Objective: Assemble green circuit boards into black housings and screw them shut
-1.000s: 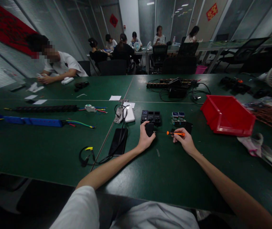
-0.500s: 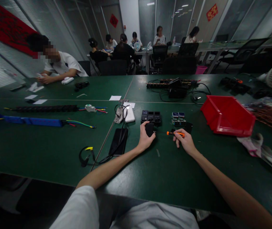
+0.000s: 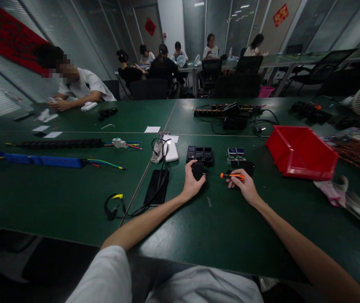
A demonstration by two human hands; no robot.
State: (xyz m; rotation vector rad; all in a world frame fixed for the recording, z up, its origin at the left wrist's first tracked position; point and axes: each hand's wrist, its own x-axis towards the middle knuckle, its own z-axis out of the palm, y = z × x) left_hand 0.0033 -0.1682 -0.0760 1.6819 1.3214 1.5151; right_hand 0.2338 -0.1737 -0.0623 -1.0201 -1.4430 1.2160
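My left hand point(image 3: 194, 181) grips a small black housing point(image 3: 198, 171) on its side, thumb and fingers around it. In my right hand point(image 3: 243, 185) is a screwdriver point(image 3: 232, 176) with an orange and black handle, held level. Its thin shaft points left and its tip meets the right face of the housing. Just behind my left hand sits a row of black modules point(image 3: 199, 154) with small windows. Several green circuit boards with little screens point(image 3: 236, 156) lie behind my right hand, beside a flat black piece point(image 3: 250, 168).
A red bin point(image 3: 301, 153) stands to the right, with a glove point(image 3: 334, 191) before it. Left of my hands are a phone point(image 3: 156, 188) under a black cable and a white power bank point(image 3: 171, 151). A blue strip point(image 3: 43, 160) lies further left. A person point(image 3: 79, 86) sits across the table.
The fingers of my right hand have shifted and curled closer around the screwdriver handle. My left hand and the black housing stay in place.
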